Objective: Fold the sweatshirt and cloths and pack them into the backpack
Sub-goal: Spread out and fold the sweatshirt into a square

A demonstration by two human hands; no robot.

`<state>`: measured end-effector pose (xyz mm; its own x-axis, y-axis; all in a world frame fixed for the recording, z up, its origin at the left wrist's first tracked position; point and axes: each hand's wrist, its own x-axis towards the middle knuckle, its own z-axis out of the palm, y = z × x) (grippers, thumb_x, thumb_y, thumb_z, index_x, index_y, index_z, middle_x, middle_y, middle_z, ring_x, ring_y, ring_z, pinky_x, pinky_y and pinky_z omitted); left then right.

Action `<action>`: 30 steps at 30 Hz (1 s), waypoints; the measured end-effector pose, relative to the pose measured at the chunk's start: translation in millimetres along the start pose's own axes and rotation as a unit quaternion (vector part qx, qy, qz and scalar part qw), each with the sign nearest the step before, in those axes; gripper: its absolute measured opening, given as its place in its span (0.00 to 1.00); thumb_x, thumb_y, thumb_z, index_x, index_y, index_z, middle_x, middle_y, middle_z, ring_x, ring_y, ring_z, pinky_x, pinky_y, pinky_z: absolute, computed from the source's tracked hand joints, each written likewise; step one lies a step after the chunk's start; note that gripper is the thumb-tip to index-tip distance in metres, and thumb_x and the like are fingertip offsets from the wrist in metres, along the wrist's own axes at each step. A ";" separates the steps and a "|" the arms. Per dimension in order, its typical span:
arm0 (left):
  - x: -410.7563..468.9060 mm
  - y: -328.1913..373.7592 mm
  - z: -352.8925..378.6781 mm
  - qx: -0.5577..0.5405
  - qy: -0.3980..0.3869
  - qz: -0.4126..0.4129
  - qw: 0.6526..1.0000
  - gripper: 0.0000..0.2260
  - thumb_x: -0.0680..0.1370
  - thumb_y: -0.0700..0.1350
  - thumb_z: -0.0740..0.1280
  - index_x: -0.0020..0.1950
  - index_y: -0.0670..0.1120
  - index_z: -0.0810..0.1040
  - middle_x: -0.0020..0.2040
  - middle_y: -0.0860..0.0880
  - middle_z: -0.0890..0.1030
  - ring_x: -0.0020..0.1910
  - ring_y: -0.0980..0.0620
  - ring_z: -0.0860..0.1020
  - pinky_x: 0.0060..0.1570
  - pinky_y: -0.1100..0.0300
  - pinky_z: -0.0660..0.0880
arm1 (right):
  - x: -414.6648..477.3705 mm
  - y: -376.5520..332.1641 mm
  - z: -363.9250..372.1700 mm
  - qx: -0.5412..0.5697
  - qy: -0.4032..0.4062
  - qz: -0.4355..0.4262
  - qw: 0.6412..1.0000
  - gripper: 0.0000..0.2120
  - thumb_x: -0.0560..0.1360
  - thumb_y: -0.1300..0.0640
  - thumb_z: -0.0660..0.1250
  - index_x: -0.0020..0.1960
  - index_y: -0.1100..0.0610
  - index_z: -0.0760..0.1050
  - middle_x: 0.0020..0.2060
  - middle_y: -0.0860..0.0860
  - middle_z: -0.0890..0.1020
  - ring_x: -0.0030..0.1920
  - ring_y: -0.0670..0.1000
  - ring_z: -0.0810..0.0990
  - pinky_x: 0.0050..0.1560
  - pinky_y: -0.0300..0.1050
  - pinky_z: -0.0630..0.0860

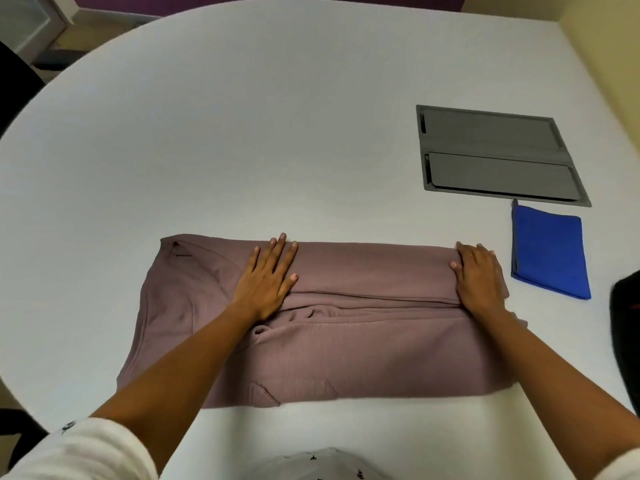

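Head view: the mauve sweatshirt (311,323) lies on the white table (242,133), close to the near edge and about at its middle; it is folded into a long band that runs from left to right
Sweatshirt folds: the far part is laid over toward the near side, so a long fold edge runs across the band; the neck end is at the left and the right end is almost straight; some small wrinkles lie just beside the left wrist
Left hand (270,275): flat on the far part of the sweatshirt, palm down, fingers straight and a little spread; the fingertips reach the far fold
Right hand (479,275): flat on the right end of the sweatshirt, palm down, the thumb pointing to the left; the fingers reach the far right corner of the fabric
Both hands: well apart from each other; they press the fabric and grip nothing
Blue cloth (550,254): folded to a flat rectangle, just beside the right end of the sweatshirt, toward the right edge of the table
Grey panel (498,154): set flat in the table top, just beyond the blue cloth; two long sections
Dark object (627,323): at the right edge of the table, cut by the picture; I cannot tell what it is
Sleeve (79,448): white, pushed up on the left arm
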<state>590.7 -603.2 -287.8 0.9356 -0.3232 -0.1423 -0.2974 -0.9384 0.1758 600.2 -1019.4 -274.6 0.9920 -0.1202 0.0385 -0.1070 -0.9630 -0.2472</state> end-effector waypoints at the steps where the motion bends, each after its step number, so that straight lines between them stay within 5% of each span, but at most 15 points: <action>1: -1.8 -1.9 3.4 0.014 0.004 0.000 1.000 0.33 0.77 0.63 0.28 0.78 0.49 0.39 0.78 0.46 0.38 0.77 0.49 0.39 0.74 0.50 0.35 | 1.8 -0.1 -1.3 -0.009 -0.007 -0.006 1.000 0.17 0.80 0.60 0.62 0.66 0.66 0.72 0.61 0.64 0.76 0.65 0.64 0.70 0.72 0.57 0.57; 4: -1.8 -3.8 5.9 0.028 0.008 -0.001 1.000 0.30 0.79 0.61 0.33 0.79 0.48 0.41 0.79 0.46 0.40 0.78 0.48 0.40 0.74 0.50 0.36 | 10.0 -5.2 -10.5 -0.026 0.003 -0.016 1.000 0.10 0.77 0.63 0.66 0.56 0.67 0.77 0.52 0.63 0.80 0.56 0.63 0.73 0.58 0.55 0.69; 9: -4.0 -7.3 7.6 0.027 0.025 0.009 0.999 0.29 0.81 0.60 0.35 0.79 0.48 0.44 0.79 0.46 0.43 0.78 0.49 0.43 0.74 0.50 0.38 | 23.2 -6.8 -19.4 -0.047 0.076 -0.026 0.996 0.05 0.75 0.67 0.67 0.50 0.67 0.78 0.46 0.63 0.81 0.50 0.63 0.75 0.46 0.54 0.71; 14: -5.4 -8.1 10.4 0.027 0.036 0.005 0.999 0.28 0.82 0.59 0.37 0.79 0.47 0.45 0.79 0.46 0.45 0.78 0.50 0.42 0.74 0.49 0.41 | 6.3 -28.3 4.9 0.057 0.084 0.086 0.991 0.16 0.76 0.68 0.65 0.64 0.66 0.73 0.61 0.63 0.76 0.63 0.63 0.72 0.65 0.55 0.68; 17: -4.9 -7.7 10.9 0.028 0.042 0.004 0.999 0.28 0.82 0.59 0.37 0.79 0.47 0.46 0.79 0.46 0.45 0.78 0.49 0.43 0.74 0.49 0.41 | -8.8 -39.0 12.8 0.045 0.059 0.016 0.997 0.22 0.80 0.60 0.62 0.72 0.64 0.66 0.71 0.61 0.69 0.74 0.60 0.61 0.75 0.57 0.53; 22: -5.9 -7.7 9.9 0.024 0.035 0.012 0.999 0.28 0.82 0.59 0.38 0.79 0.47 0.45 0.79 0.46 0.45 0.78 0.49 0.44 0.75 0.48 0.41 | -49.7 -34.9 20.8 0.018 -0.055 -0.215 0.975 0.31 0.80 0.39 0.52 0.75 0.58 0.62 0.75 0.52 0.62 0.76 0.51 0.58 0.77 0.48 0.48; 27: -17.8 -15.4 6.5 0.017 0.016 0.063 0.998 0.31 0.82 0.62 0.40 0.79 0.46 0.49 0.79 0.47 0.49 0.78 0.48 0.48 0.75 0.47 0.46 | -43.2 5.8 -0.8 -0.054 -0.054 -0.197 0.977 0.34 0.80 0.36 0.46 0.75 0.60 0.62 0.73 0.55 0.64 0.74 0.55 0.62 0.75 0.50 0.51; 30: -30.5 -25.4 4.1 0.021 0.012 0.115 0.993 0.31 0.82 0.62 0.44 0.79 0.45 0.50 0.79 0.48 0.50 0.78 0.49 0.48 0.75 0.48 0.47 | -36.7 22.4 -12.5 -0.047 -0.094 -0.179 0.978 0.37 0.77 0.35 0.50 0.77 0.58 0.56 0.75 0.52 0.58 0.76 0.52 0.56 0.75 0.49 0.50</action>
<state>568.9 -570.0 -291.9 0.8467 -0.5262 -0.0789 -0.5102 -0.8450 0.1599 560.6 -1039.7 -269.4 0.9607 0.2676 -0.0736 0.2535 -0.9541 -0.1597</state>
